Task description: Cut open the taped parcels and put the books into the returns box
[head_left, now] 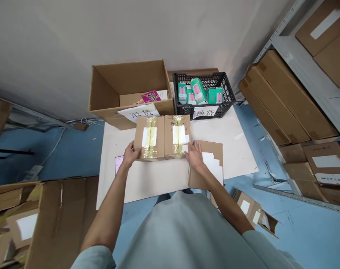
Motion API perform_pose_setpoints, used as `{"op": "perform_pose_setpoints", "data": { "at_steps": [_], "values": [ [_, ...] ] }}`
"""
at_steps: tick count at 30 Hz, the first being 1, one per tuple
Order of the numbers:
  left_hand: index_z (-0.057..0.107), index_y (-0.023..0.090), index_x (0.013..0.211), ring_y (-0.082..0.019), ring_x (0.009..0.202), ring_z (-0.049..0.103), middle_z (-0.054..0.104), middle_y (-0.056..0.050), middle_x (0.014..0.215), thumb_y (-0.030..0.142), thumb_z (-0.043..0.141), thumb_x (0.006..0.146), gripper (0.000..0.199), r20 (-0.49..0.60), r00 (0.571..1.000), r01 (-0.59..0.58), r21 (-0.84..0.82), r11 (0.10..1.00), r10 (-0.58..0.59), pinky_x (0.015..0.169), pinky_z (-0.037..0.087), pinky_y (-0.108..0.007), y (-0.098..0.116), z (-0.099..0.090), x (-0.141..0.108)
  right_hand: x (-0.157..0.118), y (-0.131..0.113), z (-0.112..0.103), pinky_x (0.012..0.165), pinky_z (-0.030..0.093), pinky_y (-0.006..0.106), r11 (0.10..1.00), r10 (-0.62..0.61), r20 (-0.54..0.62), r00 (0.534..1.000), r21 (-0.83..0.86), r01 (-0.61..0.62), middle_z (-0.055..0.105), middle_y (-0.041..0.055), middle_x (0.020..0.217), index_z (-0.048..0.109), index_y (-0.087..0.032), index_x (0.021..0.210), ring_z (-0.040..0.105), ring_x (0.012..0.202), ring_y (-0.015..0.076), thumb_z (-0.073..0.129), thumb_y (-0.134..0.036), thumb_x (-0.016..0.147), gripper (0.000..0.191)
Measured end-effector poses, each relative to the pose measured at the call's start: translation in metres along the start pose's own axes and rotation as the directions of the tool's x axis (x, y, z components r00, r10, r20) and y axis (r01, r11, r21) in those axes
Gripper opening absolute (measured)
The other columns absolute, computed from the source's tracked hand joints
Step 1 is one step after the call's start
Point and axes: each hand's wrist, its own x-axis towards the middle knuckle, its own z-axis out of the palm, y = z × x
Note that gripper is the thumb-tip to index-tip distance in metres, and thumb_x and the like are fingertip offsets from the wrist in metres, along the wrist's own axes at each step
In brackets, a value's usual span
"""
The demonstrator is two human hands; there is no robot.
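Two taped cardboard boxes stand side by side on the white table (150, 183). My left hand (130, 154) grips the near left corner of the left box (160, 136), thumb on top. My right hand (195, 155) holds the right side of the right box (170, 127), its thumb on the near edge and its fingers along the side. Both boxes carry white labels and yellowish tape; the right one has handwriting. Beside and partly under my right hand lies another cardboard box (217, 147) with white papers (215, 171) on it. A phone (118, 163) lies near my left wrist.
Behind are a big open carton (104, 110) holding a purple packet (151, 96) and a black crate (183, 110) of green-and-pink packs (197, 90). Shelving (304, 56) with cartons stands right. A large carton (66, 220) is at lower left; small boxes (247, 204) lie on the floor.
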Motion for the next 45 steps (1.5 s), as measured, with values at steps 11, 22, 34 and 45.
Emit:
{"op": "perform_pose_setpoints", "data": {
  "at_steps": [11,22,34,45],
  "values": [
    [0.076,0.020,0.132,-0.033,0.116,0.080,0.080,-0.016,0.135,0.063,0.066,0.095,0.058,0.565,0.812,-0.215,0.059,0.975,0.145,0.103,0.063,-0.043,0.049,0.150,-0.181,-0.139,0.130,0.013,0.121,0.050,0.058,0.808,0.511,-0.136,0.849,0.412,-0.421,0.052,0.0301,0.167,0.043,-0.006,0.166,0.055,0.153,0.0425,0.047,-0.073,0.104,0.091],
    [0.080,0.023,0.115,-0.033,0.105,0.080,0.085,-0.013,0.111,0.052,0.056,0.108,0.038,0.577,0.784,-0.353,0.110,0.929,0.229,0.087,0.061,-0.037,0.128,0.209,-0.163,-0.063,0.187,-0.058,0.117,0.055,0.050,0.814,0.429,-0.128,0.894,0.483,-0.322,0.074,0.0187,0.147,0.057,-0.015,0.158,0.070,0.136,0.0389,0.062,-0.051,0.100,0.069],
    [0.077,0.014,0.112,-0.036,0.126,0.070,0.078,-0.021,0.119,0.013,0.062,0.097,0.022,0.511,0.755,-0.552,0.155,0.820,0.411,0.119,0.050,-0.048,0.186,0.251,-0.104,0.055,0.111,-0.084,0.138,0.026,0.053,0.975,0.045,-0.086,0.995,0.219,-0.025,0.032,0.0273,0.180,0.037,0.000,0.171,0.023,0.172,0.0398,0.058,-0.033,0.106,0.076],
    [0.060,0.008,0.154,-0.044,0.139,0.066,0.073,-0.027,0.142,0.053,0.075,0.095,0.075,0.306,0.907,-0.343,0.140,0.929,0.289,0.122,0.045,-0.052,0.180,0.255,-0.110,0.057,0.136,-0.069,0.136,0.034,0.041,0.835,0.046,-0.099,0.994,0.550,0.016,0.052,0.0112,0.173,0.044,-0.017,0.173,0.042,0.165,0.0237,0.038,-0.053,0.115,0.068]
  ]
}}
